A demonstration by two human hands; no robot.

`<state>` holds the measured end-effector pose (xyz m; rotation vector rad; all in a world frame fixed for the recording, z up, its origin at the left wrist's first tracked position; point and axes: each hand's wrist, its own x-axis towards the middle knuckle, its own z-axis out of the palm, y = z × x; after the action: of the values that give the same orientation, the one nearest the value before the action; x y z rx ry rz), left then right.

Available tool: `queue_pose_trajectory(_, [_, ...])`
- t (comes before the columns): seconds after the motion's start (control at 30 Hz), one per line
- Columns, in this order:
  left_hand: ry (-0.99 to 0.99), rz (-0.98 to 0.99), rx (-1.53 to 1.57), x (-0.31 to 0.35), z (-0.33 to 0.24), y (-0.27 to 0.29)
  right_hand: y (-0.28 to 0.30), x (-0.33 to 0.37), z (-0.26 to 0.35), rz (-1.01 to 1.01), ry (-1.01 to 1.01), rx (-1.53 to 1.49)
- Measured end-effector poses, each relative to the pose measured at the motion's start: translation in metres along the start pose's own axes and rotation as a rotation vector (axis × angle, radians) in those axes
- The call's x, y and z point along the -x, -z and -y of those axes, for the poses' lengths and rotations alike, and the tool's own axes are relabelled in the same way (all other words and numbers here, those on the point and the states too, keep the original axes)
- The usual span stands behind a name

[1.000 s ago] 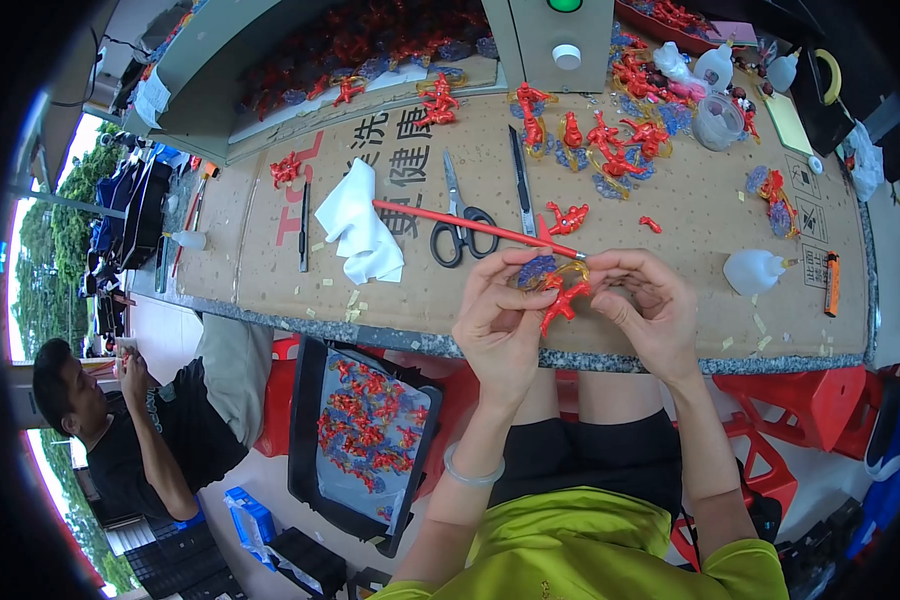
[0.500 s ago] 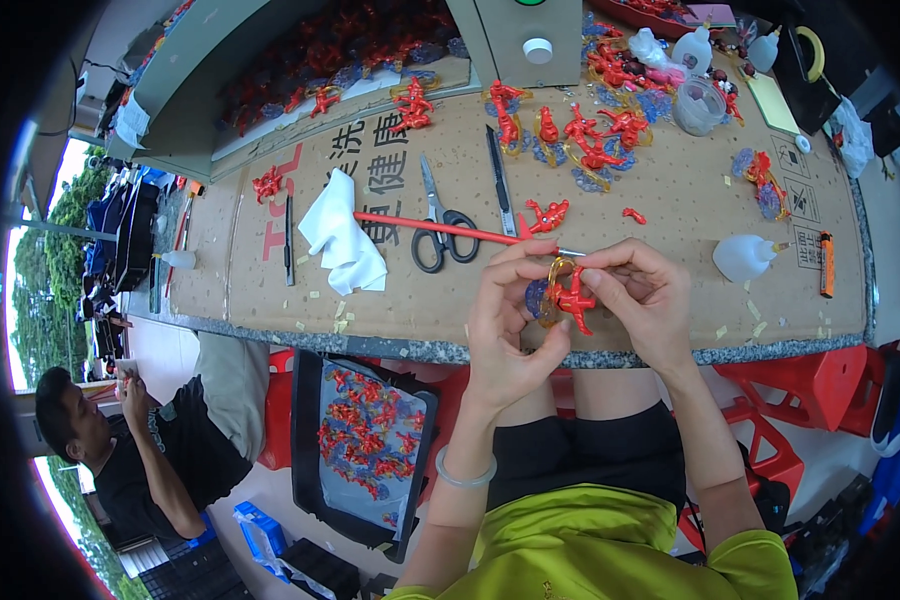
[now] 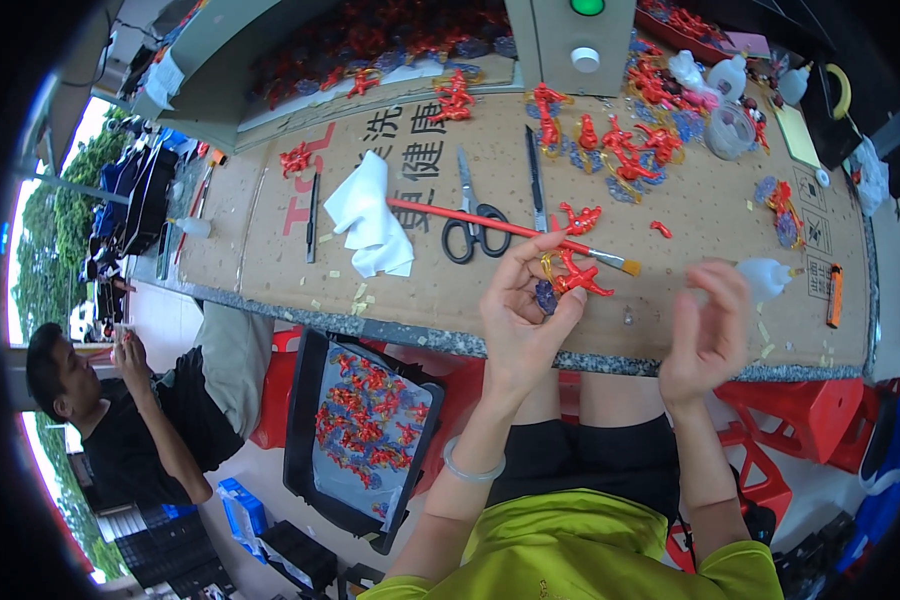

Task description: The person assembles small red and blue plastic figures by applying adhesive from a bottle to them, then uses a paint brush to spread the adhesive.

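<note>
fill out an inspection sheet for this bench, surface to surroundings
surface: cardboard sheet on a table with a speckled edge; pale scraps scattered
job's things: small red figurine with yellow and blue parts; red-handled paintbrush nearby; more figurines farther back
clutter: black-handled scissors, white cloth, utility knife, squeeze bottle, orange lighter
hands: left hand holds the red figurine; right hand is apart from it, blurred, nothing visible in it
cables: nothing seen on the cardboard
surroundings: seated co-worker at left; dark tray of figurines below the table edge; red plastic stool at right
</note>
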<state>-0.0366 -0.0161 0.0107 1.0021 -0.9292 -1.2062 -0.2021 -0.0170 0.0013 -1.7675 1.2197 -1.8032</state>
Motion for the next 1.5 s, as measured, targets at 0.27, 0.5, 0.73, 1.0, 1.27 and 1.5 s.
queue_pose_trajectory(0.27, [0.018,-0.011,-0.013,-0.001,0.000,0.005,0.050,-0.012,-0.006,-0.326,-0.026,0.469])
queue_pose_trajectory(0.5, [0.045,-0.047,-0.030,-0.001,-0.001,0.000,0.062,-0.014,-0.021,-0.018,-0.505,0.176])
queue_pose_trajectory(0.73, [0.025,-0.044,-0.088,0.001,0.003,-0.003,0.051,-0.012,-0.003,0.103,-0.429,-0.079])
queue_pose_trajectory(1.0, [-0.046,-0.053,-0.335,0.005,0.017,-0.006,0.031,-0.010,-0.003,0.359,-0.577,-0.366])
queue_pose_trajectory(1.27, [-0.174,-0.112,-0.343,0.008,0.021,-0.004,0.036,-0.008,-0.010,0.201,-0.589,-0.340])
queue_pose_trajectory(1.5, [-0.054,-0.153,-0.310,0.006,0.013,-0.006,0.030,-0.008,-0.004,0.242,-0.477,-0.173])
